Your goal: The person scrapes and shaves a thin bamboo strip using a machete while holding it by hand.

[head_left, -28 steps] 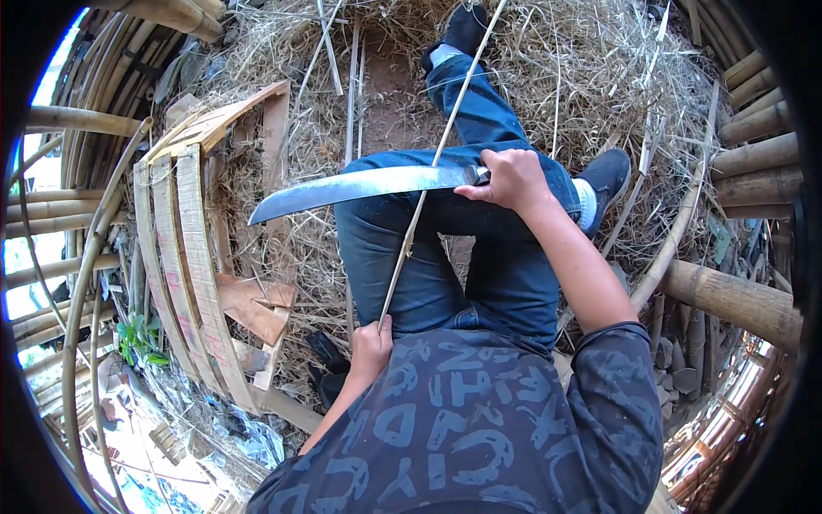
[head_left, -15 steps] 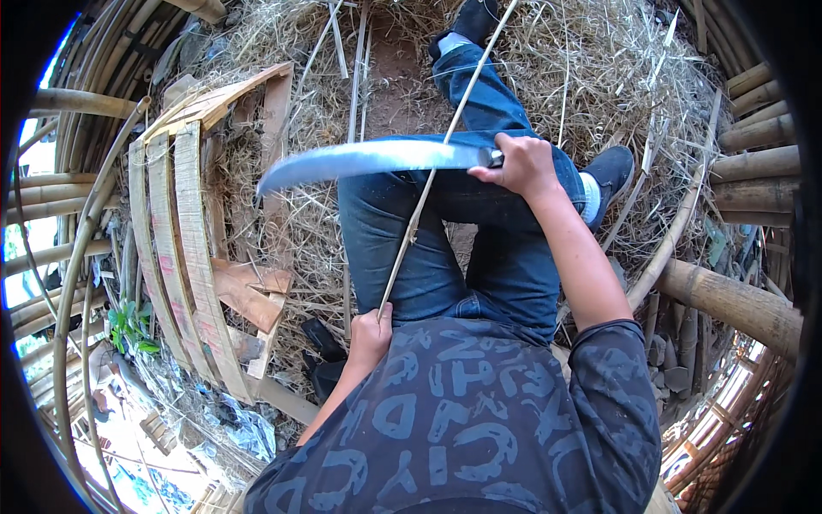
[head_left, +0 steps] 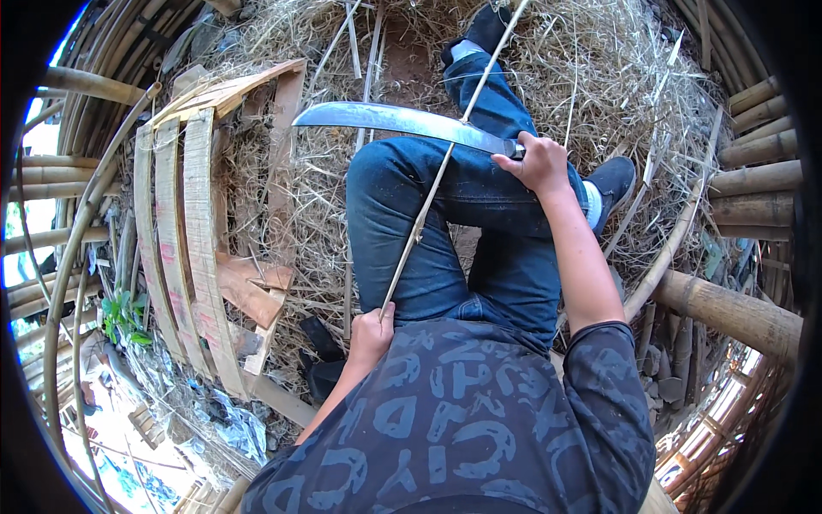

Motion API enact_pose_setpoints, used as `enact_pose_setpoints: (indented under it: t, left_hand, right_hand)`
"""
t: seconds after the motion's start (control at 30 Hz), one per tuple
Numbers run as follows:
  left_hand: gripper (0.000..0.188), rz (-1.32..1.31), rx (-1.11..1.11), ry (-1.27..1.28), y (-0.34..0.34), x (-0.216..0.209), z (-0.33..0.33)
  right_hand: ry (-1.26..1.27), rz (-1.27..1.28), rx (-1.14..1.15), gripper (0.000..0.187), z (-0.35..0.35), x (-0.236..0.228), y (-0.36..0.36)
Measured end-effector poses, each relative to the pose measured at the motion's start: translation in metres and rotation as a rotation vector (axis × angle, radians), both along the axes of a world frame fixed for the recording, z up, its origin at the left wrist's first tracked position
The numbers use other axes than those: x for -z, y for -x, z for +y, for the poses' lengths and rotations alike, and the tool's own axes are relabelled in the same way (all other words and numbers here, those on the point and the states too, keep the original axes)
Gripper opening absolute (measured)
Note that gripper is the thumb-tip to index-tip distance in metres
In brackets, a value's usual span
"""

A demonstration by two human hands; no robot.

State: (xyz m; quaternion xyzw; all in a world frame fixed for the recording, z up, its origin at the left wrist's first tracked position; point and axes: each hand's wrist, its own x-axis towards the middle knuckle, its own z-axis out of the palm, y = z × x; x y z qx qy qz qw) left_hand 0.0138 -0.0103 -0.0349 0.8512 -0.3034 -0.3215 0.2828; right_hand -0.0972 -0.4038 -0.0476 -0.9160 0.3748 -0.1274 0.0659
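Observation:
In my right hand (head_left: 541, 163) is the handle of a machete (head_left: 385, 117), my fingers closed round it. Its long curved blade points left over my bent leg, the tip slightly higher in the picture than the handle. The blade lies across a long thin bamboo strip (head_left: 431, 199); whether it touches the strip is hard to tell. Down by my left thigh, my left hand (head_left: 371, 332) grips the near end of this strip, which slants away over my jeans (head_left: 390, 231) toward the upper right. A small rough knot shows on the strip below the blade.
A slatted wooden pallet-like frame (head_left: 199, 214) stands on the left. Dry straw and shavings (head_left: 616, 77) cover the ground, with loose pale strips (head_left: 368, 73) among them. Thick bamboo poles (head_left: 728, 313) enclose the right side. A dark object (head_left: 323, 340) lies beside my left hand.
The machete has swung so its tip sits higher and further right, and the blade slants down toward my right hand. That hand has shifted slightly right. My left hand keeps its grip.

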Motion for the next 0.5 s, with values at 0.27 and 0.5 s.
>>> enact_pose_setpoints:
  t: [0.27, 0.5]
  left_hand:
    - [0.046, -0.036, 0.013, 0.046, 0.0, 0.002, 0.004]
    - [0.045, -0.017, -0.002, 0.04, -0.001, -0.005, 0.007]
  right_hand:
    - [0.005, -0.026, 0.029, 0.076, 0.002, 0.007, 0.006]
    - [0.002, -0.005, 0.036, 0.077, 0.004, 0.008, 0.008]
